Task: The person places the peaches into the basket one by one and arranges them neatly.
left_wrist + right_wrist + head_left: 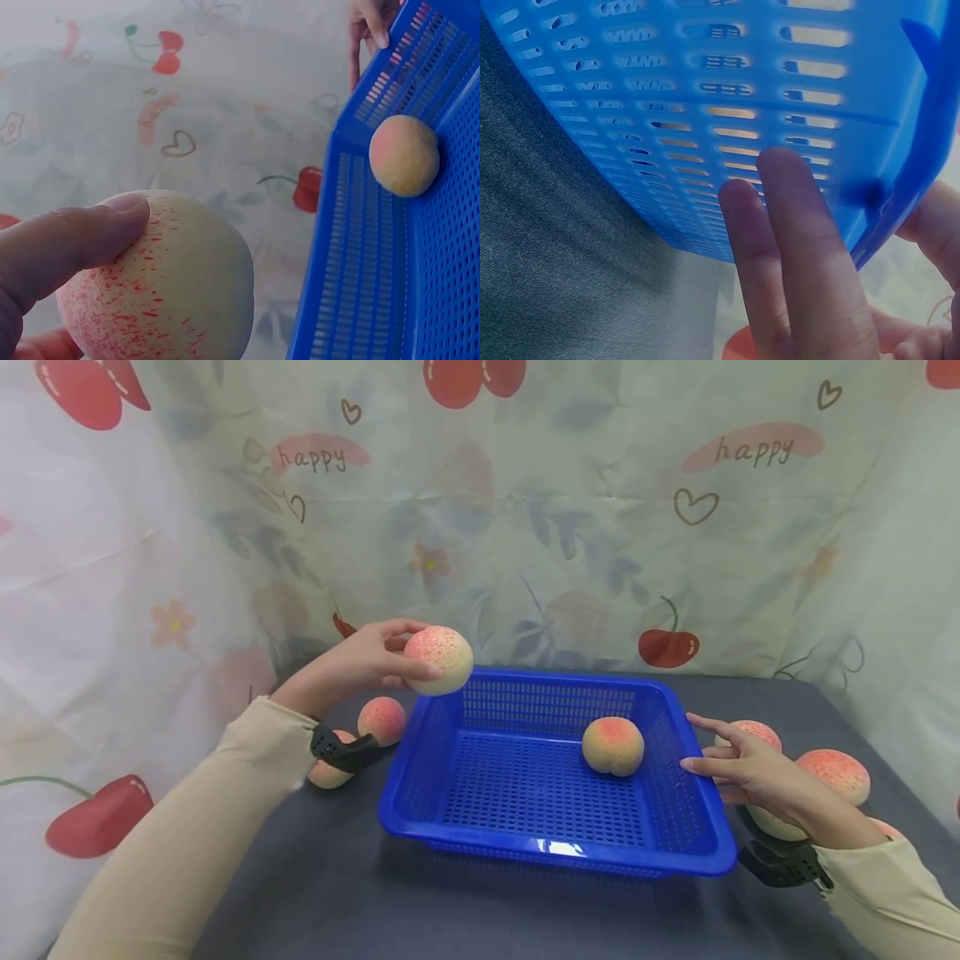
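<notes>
A pale peach with red speckles (442, 662) is in my left hand (367, 660), pinched between thumb and fingers. It is held above the back left corner of a blue plastic basket (540, 853). In the left wrist view the thumb (105, 229) presses on this peach (180, 277). Inside the basket, toward its right side, sits another peach (612, 747). My right hand (757, 777) holds the basket's right rim; in the right wrist view two fingers (802, 232) lie along the outside of the slotted wall (660, 105).
Two peaches, one of them redder (382, 721), lie left of the basket, one partly behind my left wrist strap (348, 752). Several peaches (834, 775) lie on the right, partly hidden by my right hand. A dark cloth (322, 885) covers the table; printed curtains (525, 568) surround it.
</notes>
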The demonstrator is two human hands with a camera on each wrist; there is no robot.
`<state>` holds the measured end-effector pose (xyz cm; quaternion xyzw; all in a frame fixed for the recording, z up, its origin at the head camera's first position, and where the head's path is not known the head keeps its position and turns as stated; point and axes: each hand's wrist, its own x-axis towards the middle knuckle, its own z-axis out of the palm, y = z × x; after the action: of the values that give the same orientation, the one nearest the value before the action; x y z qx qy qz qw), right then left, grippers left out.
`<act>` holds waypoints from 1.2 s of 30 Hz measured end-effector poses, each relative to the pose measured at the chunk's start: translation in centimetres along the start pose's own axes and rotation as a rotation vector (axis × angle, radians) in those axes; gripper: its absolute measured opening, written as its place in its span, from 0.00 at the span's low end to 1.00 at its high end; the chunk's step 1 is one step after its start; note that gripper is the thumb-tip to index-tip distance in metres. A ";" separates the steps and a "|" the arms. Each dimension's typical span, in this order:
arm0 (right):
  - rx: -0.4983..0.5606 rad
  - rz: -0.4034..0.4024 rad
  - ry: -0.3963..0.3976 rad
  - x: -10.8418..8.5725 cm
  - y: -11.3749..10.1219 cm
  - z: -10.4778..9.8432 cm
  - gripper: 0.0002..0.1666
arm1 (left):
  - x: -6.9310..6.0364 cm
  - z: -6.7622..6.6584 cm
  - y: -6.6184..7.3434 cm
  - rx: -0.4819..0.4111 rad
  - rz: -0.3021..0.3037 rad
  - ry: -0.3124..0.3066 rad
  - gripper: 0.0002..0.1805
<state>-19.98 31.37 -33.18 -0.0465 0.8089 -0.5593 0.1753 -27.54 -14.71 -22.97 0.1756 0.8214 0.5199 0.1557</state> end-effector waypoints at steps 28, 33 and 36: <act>0.047 0.000 -0.003 -0.1 0.1 0.0 0.55 | 8.6 10.0 0.7 0.068 -0.071 -0.114 0.39; 0.043 -0.002 0.002 -0.1 0.2 0.1 0.55 | 9.4 11.2 0.5 0.100 -0.055 -0.125 0.39; 0.049 -0.007 -0.005 0.0 0.3 0.1 0.54 | 9.8 11.9 0.1 0.108 -0.060 -0.130 0.38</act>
<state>-19.91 31.43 -33.43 -0.0468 0.7944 -0.5793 0.1765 -31.02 -0.75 -28.49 0.1925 0.8413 0.4574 0.2144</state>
